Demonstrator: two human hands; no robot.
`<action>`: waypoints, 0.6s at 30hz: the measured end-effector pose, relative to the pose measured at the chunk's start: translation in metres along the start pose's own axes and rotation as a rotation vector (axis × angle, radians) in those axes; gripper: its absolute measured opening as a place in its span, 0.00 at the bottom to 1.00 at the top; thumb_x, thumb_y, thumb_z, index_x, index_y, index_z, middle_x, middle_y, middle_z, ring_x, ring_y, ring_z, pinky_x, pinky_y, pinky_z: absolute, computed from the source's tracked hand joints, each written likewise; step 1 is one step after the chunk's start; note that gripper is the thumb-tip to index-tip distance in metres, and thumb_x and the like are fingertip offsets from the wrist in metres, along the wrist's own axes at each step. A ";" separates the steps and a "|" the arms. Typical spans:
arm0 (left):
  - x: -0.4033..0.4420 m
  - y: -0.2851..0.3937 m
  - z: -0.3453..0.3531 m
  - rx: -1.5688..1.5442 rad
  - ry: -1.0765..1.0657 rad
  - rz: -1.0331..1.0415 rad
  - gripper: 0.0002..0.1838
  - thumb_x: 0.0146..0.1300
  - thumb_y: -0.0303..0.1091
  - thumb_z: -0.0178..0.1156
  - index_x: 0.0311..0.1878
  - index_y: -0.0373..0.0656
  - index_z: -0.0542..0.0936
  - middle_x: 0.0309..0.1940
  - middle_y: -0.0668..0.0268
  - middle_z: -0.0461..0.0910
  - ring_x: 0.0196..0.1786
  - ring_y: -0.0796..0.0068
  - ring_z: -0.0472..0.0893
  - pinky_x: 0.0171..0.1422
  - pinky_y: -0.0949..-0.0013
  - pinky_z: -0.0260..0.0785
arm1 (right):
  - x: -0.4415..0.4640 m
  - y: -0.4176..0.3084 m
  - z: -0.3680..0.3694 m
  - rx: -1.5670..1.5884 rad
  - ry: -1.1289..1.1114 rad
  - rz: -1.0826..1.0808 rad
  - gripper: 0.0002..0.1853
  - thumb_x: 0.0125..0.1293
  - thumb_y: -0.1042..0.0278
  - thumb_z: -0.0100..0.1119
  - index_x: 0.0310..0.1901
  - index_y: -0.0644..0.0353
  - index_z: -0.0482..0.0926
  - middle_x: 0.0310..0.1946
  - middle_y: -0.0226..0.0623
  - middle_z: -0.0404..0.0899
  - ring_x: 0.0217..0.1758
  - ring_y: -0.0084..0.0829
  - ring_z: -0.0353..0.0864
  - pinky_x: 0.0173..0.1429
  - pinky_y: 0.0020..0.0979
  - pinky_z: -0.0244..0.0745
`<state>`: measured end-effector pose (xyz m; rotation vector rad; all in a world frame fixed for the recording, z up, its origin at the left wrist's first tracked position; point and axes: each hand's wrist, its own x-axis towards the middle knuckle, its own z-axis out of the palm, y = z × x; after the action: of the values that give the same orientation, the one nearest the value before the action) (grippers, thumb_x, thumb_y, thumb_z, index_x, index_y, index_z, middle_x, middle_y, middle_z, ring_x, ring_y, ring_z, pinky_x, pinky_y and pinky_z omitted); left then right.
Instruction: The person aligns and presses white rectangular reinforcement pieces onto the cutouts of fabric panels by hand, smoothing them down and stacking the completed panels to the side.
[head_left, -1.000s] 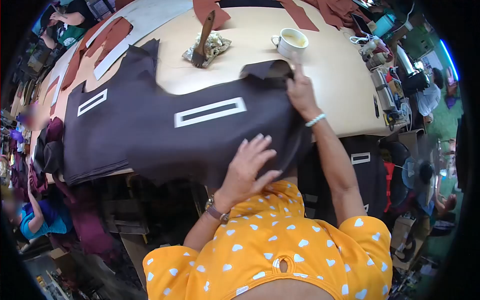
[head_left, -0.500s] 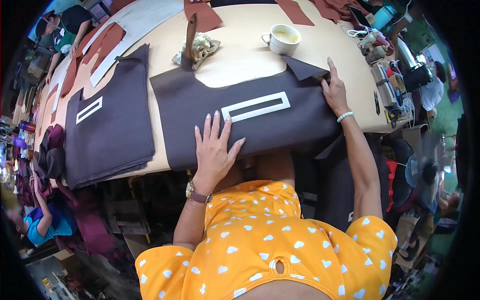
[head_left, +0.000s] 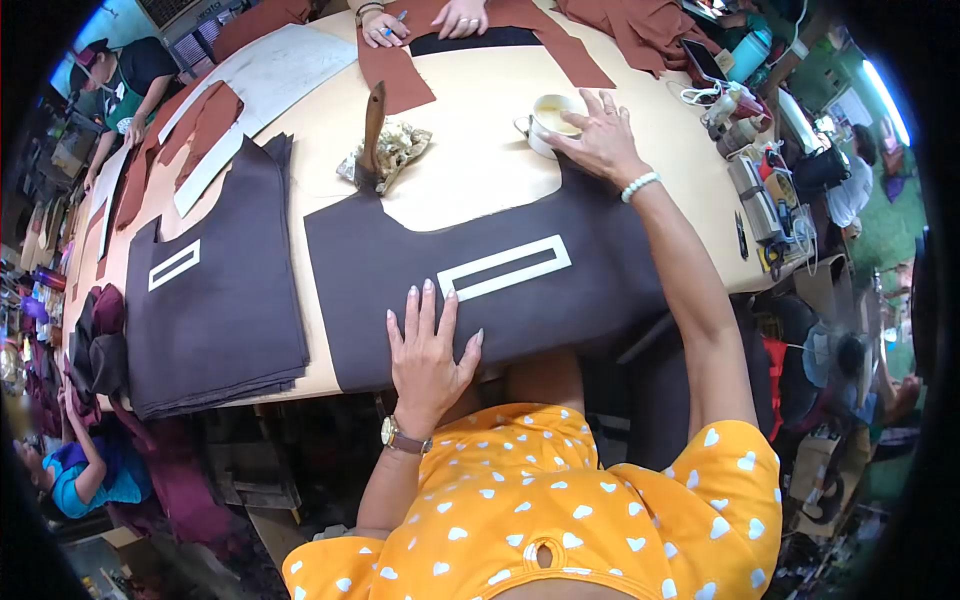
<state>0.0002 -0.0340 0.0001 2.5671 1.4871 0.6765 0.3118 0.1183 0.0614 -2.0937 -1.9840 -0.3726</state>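
A dark fabric panel [head_left: 380,320] lies across the table's front edge. A white rectangular frame [head_left: 512,267] rests on it. My left hand [head_left: 428,355] is spread flat on the panel, its fingertips by the frame's lower left corner. My right hand [head_left: 603,138] is over the panel's upper right part, fingers apart and reaching over the right side of a white cup [head_left: 546,128]. Whether those fingers touch the cup I cannot tell. Yellowish stuff shows inside the cup.
A stack of dark panels [head_left: 215,330] with another white frame lies on the left. A wooden-handled tool [head_left: 374,130] stands by a crumpled pale lump [head_left: 402,145]. Across the table, another person's hands [head_left: 460,18] are on rust-coloured fabric [head_left: 395,80]. Tools and bottles crowd the right edge.
My right hand has moved from the panel's right edge up and left to the cup. The panel's folded upper right corner no longer shows. Another person's hands have come into view at the top.
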 end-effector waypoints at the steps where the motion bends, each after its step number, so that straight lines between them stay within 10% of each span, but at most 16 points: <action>1: 0.000 0.000 0.000 -0.002 0.003 -0.003 0.28 0.57 0.46 0.57 0.59 0.43 0.71 0.63 0.51 0.64 0.66 0.52 0.61 0.67 0.43 0.50 | 0.003 -0.007 0.000 -0.054 -0.063 0.033 0.37 0.55 0.28 0.45 0.47 0.56 0.81 0.65 0.53 0.56 0.70 0.52 0.49 0.69 0.54 0.44; 5: 0.000 -0.001 0.000 -0.009 0.009 -0.016 0.28 0.57 0.46 0.57 0.59 0.43 0.71 0.63 0.52 0.64 0.67 0.53 0.61 0.67 0.43 0.49 | 0.021 -0.013 0.005 -0.058 -0.260 0.093 0.41 0.52 0.24 0.42 0.46 0.55 0.82 0.67 0.49 0.54 0.71 0.53 0.44 0.68 0.58 0.36; 12: 0.000 -0.001 0.002 -0.007 0.032 -0.012 0.28 0.56 0.46 0.58 0.59 0.43 0.71 0.62 0.53 0.65 0.66 0.53 0.62 0.67 0.43 0.50 | 0.009 -0.009 -0.011 -0.045 0.118 0.013 0.11 0.52 0.67 0.51 0.33 0.52 0.84 0.64 0.44 0.62 0.70 0.50 0.51 0.67 0.62 0.44; 18: -0.001 -0.002 0.002 -0.019 0.049 -0.013 0.28 0.56 0.46 0.58 0.58 0.44 0.72 0.62 0.52 0.65 0.66 0.53 0.62 0.66 0.43 0.50 | 0.003 -0.021 -0.025 -0.130 -0.069 0.016 0.14 0.50 0.79 0.47 0.32 0.52 0.83 0.63 0.44 0.62 0.69 0.50 0.56 0.67 0.61 0.44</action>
<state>-0.0006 -0.0334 -0.0020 2.5420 1.5027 0.7541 0.2900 0.1136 0.0853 -2.2275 -2.0312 -0.4429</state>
